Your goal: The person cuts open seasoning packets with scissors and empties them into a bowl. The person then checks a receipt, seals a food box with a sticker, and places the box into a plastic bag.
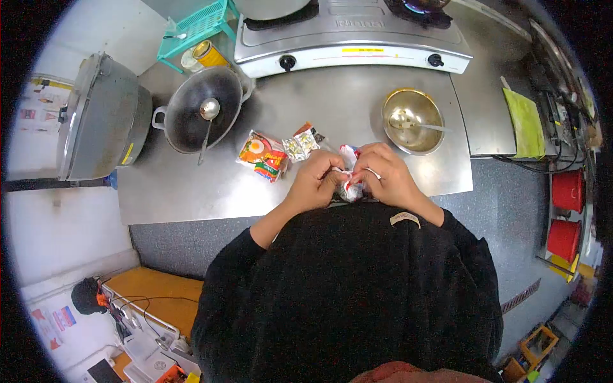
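My left hand [315, 181] and my right hand [384, 173] meet at the front edge of the steel counter, both pinching a small white and red plastic packet [351, 189]. The packet is crumpled, and its contents cannot be made out. Left of my left hand lie an orange and red food wrapper [257, 151] with an egg picture and a shiny small-patterned packet [301, 145]. Beyond my right hand stands a gold-coloured metal bowl [414, 105] with a spoon in it.
A dark wok [191, 121] with a ladle stands on the left, beside a large grey pot [108, 121]. The two-burner stove [351, 41] spans the back, its right burner lit. A green cloth [525, 124] lies at the right.
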Available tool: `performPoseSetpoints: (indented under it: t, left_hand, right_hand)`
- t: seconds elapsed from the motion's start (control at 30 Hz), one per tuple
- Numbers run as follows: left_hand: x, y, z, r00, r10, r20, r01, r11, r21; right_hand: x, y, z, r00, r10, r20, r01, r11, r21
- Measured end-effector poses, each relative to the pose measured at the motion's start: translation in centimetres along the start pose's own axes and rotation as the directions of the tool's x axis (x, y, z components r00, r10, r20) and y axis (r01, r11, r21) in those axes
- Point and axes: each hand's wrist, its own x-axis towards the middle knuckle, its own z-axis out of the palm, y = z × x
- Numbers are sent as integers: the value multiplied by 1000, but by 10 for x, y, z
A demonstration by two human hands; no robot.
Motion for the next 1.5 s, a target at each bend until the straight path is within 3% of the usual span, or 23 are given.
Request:
performPoseSetpoints:
  t: [0.07,0.23,0.37,0.43,0.5,0.53,0.6,0.67,0.73,0.8,0.87,0.93,1.03,1.07,1.13,1.17,1.2,1.23,1.27,1.37,1.43,1.5]
  left_hand:
    - [-2,-2,-1,965,258,49,-261,962,75]
    - [-14,-8,-4,971,214,109,-204,974,-99]
    - [-16,-18,-1,966,246,79,-237,965,-110]
    - [-20,-19,2,997,83,9,-77,961,-264]
    - [-18,-20,3,995,100,-4,-98,960,-261]
    - [-18,-20,4,993,114,-15,-114,959,-259]
    - [-17,-19,7,994,100,-32,-105,962,-254]
    - [-16,-19,8,995,88,-46,-96,964,-248]
    - [-15,-20,7,997,57,-45,-65,981,-182]
    - [-10,-10,1,995,103,-1,-102,991,-85]
    - [0,4,-11,988,145,42,-146,989,12]
    - [5,17,-25,932,147,331,-250,923,293]
    - [5,33,-23,945,186,270,-289,862,416]
    - [4,30,-23,945,186,268,-287,863,416]
    - [4,21,-23,928,183,323,-268,932,243]
    - [4,20,-26,928,183,323,-269,932,243]
    - [3,19,-32,915,96,392,-172,971,164]
    - [3,17,-37,885,17,466,-67,994,90]
    - [3,16,-39,884,18,467,-68,994,90]
    - [2,10,-41,887,55,458,-48,998,-28]
    - [5,2,-35,912,240,331,-235,970,-56]
    - [5,-1,-28,949,174,262,-171,985,-34]
  right_hand:
    - [-8,1,1,1000,11,7,-12,999,50]
    - [-23,6,6,1000,12,-3,-12,972,233]
    - [-27,15,11,1000,9,-25,0,951,310]
    - [-27,14,12,999,15,-40,-1,940,340]
    - [-22,9,10,990,142,19,-137,905,402]
    - [-18,6,6,990,141,19,-136,905,402]
    - [-7,-2,-5,987,55,149,-89,969,231]
    - [1,-14,-13,968,123,220,-158,977,146]
    - [2,-13,-13,939,198,281,-223,973,58]
    - [0,-2,-9,969,38,242,-69,990,120]
    - [-3,1,-6,975,44,219,-71,990,120]
    - [-5,1,-3,978,50,201,-76,989,125]
    - [-7,-2,-4,983,60,174,-87,985,149]
    - [-6,-5,-9,958,124,258,-162,978,132]
    - [-6,-5,-14,922,184,339,-233,966,108]
    - [-6,-3,-15,929,107,354,-159,980,122]
    - [-7,-1,-17,930,31,366,-86,987,137]
    - [-7,0,-20,931,32,365,-87,987,137]
    - [-6,0,-24,925,-4,380,-81,975,207]
    - [-11,15,-22,927,-44,374,-100,929,357]
    - [-10,15,-20,936,-51,348,-113,895,433]
    - [-5,3,-14,912,290,291,-407,731,547]
